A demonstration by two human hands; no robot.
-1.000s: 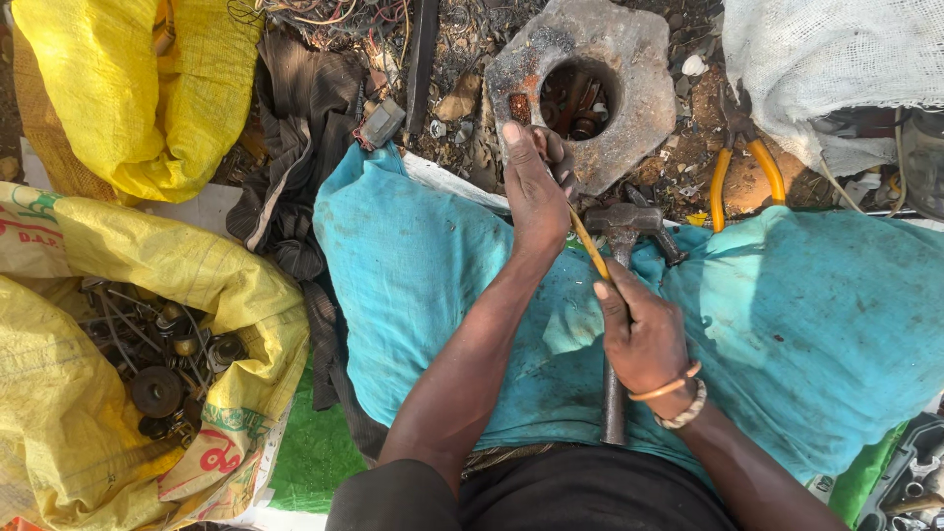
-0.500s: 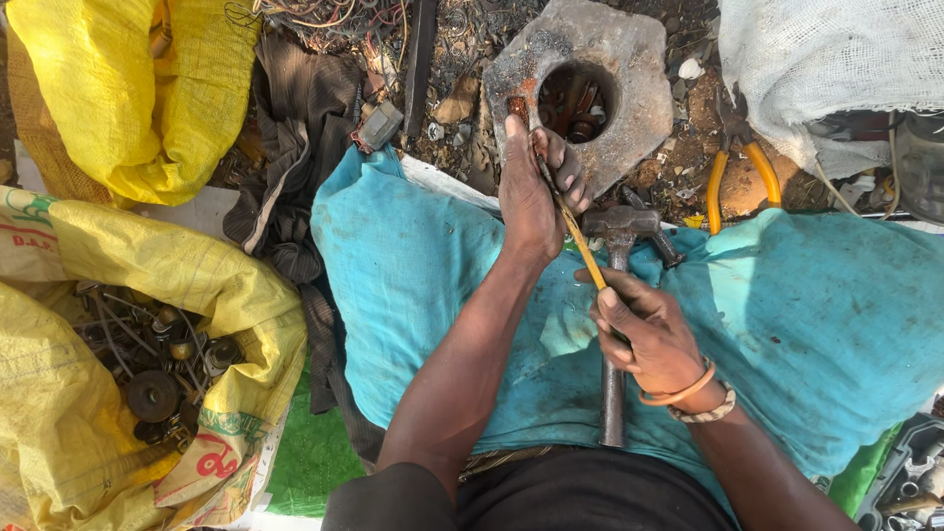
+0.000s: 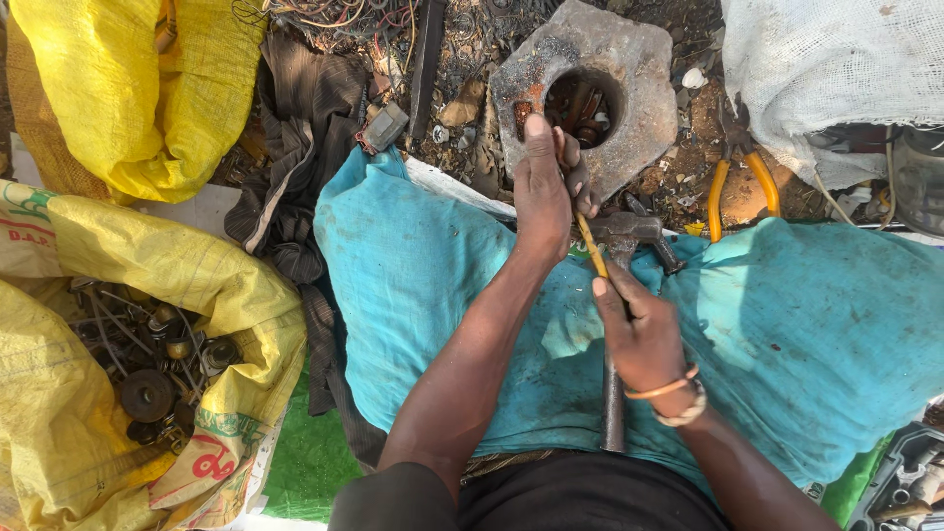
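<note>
My left hand [image 3: 544, 189] rests on the near rim of a grey stone block [image 3: 644, 79] with a round hole holding rusty metal bits. Its index finger stretches forward and the other fingers curl round a small dark piece, mostly hidden. A thin orange-handled tool [image 3: 592, 246] runs from those fingers down into my right hand [image 3: 641, 334], which grips its lower end and wears bracelets at the wrist. A hammer [image 3: 619, 234] lies on the teal cloth [image 3: 413, 285] over my lap, its handle passing under my right hand.
Orange-handled pliers [image 3: 742, 187] lie on the dirt right of the block. A white sack [image 3: 836, 69] sits at top right. Yellow sacks [image 3: 118, 88] stand at left, the lower one [image 3: 147, 364] open with several metal parts. Dark cloth [image 3: 305, 128] and wires lie behind.
My right hand has shifted slightly on the orange tool. My left hand stays at the block's rim.
</note>
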